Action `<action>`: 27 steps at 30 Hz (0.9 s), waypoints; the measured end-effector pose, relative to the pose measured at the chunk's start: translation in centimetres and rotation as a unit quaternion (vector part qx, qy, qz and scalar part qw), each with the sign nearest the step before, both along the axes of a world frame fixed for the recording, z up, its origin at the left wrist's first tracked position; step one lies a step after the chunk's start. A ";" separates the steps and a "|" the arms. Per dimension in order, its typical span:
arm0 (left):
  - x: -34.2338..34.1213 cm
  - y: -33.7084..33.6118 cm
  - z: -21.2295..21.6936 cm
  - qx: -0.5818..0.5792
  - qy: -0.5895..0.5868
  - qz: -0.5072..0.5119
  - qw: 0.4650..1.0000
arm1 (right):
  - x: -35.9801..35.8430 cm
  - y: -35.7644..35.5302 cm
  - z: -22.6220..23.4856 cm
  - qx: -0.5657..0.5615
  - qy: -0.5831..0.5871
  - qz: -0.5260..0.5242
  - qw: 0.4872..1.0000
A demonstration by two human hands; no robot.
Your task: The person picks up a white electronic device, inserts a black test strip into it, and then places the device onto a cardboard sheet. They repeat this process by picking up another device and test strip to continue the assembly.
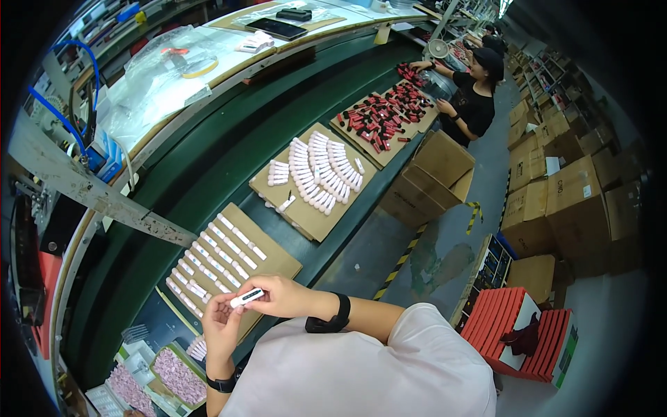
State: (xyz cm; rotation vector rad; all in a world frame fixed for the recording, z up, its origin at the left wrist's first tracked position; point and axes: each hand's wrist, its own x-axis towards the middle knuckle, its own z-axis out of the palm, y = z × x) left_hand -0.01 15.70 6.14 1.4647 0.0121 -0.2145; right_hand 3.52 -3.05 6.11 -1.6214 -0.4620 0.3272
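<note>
A small white oblong piece (247,297) with a dark strip along its face is pinched between the fingertips of both my hands. My left hand (221,328) grips its left end from below. From the right, my right hand (281,296) closes on the other end, and its fingers partly cover the piece. Just beyond my hands, a cardboard sheet (278,267) carries several rows of slim white-and-pink tubes (221,251). A few more tubes (197,347) lie beside my left wrist.
Boxes of small pink pieces (179,375) stand at lower left. Along the green conveyor (208,153) lie a board of fanned-out pink tubes (319,167) and one of red-and-black tubes (389,115), where a co-worker (476,97) stands. A metal post (97,177) slants across the left.
</note>
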 end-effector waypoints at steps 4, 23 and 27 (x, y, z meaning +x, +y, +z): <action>-1.6 -0.3 -0.4 0.000 -0.014 0.030 0.999 | -0.7 -0.7 0.3 0.006 -0.008 0.007 1.000; -3.5 -6.3 1.4 0.093 -0.060 0.047 0.993 | -0.6 -6.9 -0.2 0.020 -0.042 0.048 0.998; -4.4 -6.2 1.3 0.108 -0.083 0.061 0.989 | -1.0 -6.3 0.0 0.018 -0.166 0.032 0.986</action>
